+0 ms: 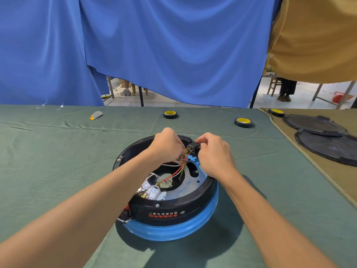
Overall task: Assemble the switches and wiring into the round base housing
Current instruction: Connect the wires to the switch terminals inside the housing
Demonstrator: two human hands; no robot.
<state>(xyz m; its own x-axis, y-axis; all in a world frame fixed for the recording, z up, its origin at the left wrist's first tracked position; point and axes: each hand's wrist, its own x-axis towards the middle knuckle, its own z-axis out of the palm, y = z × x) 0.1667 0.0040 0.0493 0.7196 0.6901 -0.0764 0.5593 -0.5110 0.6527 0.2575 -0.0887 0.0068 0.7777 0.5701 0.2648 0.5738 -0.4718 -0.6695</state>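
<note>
Switch (193,146) going in, centre frame
Right hand (214,153) pinches it, left hand (168,146) grips wires (179,171) — a tug could pull one loose.

Backdrop: blue curtain (173,45), draped in folds, hanging behind the counter; tan curtain (313,35) at right.
Counter (48,151): green cloth, creased; tan cloth (345,176) adjoining at right.
Floor (301,99): pale, brightly lit, seen below the curtains.
Furniture beyond: wooden chair (274,86), slanted metal table leg (318,91).
Also: a seated person's legs (287,89); red bag (340,96) on the floor.
</note>
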